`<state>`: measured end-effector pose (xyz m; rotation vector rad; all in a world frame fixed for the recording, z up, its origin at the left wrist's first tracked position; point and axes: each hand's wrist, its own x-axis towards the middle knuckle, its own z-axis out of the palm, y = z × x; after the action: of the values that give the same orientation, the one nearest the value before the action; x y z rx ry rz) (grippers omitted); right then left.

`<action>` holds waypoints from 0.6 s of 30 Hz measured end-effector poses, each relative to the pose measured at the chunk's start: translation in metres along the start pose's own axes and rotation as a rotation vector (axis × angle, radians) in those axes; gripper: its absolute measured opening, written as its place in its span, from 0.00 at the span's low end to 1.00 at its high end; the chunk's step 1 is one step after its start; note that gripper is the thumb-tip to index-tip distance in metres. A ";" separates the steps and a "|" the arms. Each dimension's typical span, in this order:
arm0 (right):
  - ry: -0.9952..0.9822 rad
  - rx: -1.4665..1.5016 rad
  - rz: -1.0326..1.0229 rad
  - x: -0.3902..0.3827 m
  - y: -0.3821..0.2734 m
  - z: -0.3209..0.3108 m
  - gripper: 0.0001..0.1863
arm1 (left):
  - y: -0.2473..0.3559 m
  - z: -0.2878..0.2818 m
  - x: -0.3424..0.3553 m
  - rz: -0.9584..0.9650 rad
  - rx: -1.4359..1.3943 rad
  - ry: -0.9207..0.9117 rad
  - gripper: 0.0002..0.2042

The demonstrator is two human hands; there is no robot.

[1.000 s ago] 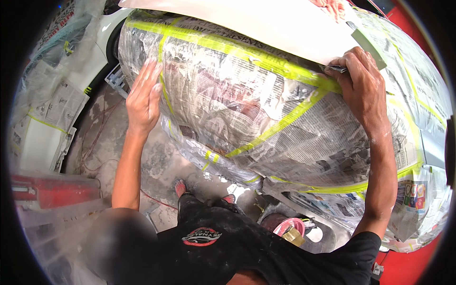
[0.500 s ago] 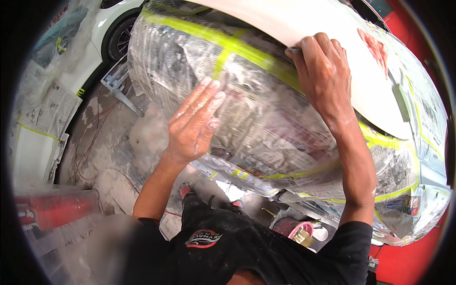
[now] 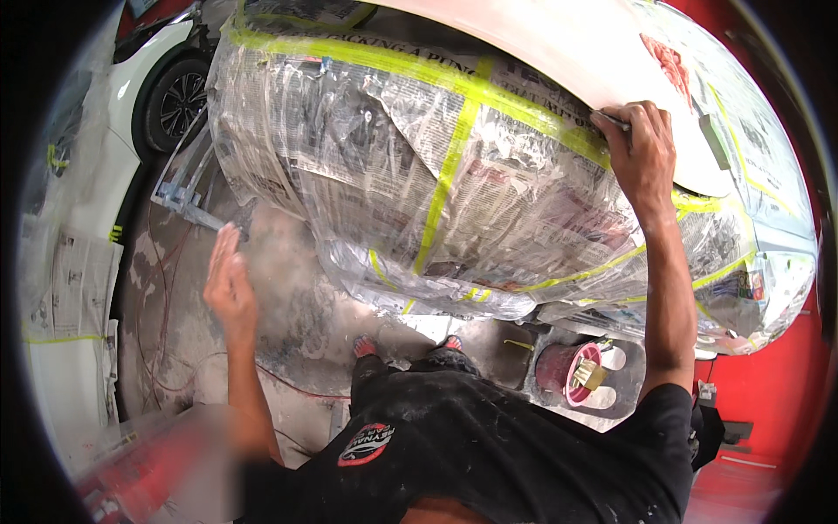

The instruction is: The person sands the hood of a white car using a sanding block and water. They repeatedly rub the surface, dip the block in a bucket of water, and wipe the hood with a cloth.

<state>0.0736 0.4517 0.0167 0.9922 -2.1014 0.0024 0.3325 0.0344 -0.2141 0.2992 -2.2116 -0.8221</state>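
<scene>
My right hand (image 3: 643, 157) grips a small dark, thin pad (image 3: 609, 118) at the lower edge of a pale, near-white curved panel (image 3: 532, 35). Beneath that edge, the car body is covered in newspaper, clear plastic and bright yellow-green tape (image 3: 454, 179). A green block (image 3: 714, 140) and a reddish cloth (image 3: 665, 70) lie on the panel to the right of my right hand. My left hand (image 3: 229, 284) is held in the air over the floor at the left, fingers extended and holding nothing.
A white car with a dark wheel (image 3: 176, 103) stands at the left, beside a metal stand (image 3: 188, 205). A red hose (image 3: 301, 387) runs over the stained concrete floor (image 3: 279, 262). A pink bucket (image 3: 552, 371) with tools sits near my feet. Red surfaces (image 3: 768, 402) show at the right.
My right hand moved left along the panel edge, then slightly back right. My left hand left the covered body and dropped out over the floor. The view has shifted, showing more of the wheel.
</scene>
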 end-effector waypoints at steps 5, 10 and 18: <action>-0.107 0.105 0.027 0.086 -0.070 0.063 0.07 | 0.037 0.018 0.047 0.278 -0.082 -0.042 0.15; 0.257 0.207 -0.210 0.136 -0.115 0.099 0.03 | 0.070 0.056 0.054 0.440 -0.110 -0.104 0.14; -0.042 -0.034 0.042 -0.055 0.054 -0.035 0.10 | -0.088 -0.062 -0.070 -0.369 0.126 0.011 0.16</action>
<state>0.0820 0.5362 0.0212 0.9347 -2.1537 -0.0336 0.4222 -0.0308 -0.2786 0.7890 -2.2344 -0.8698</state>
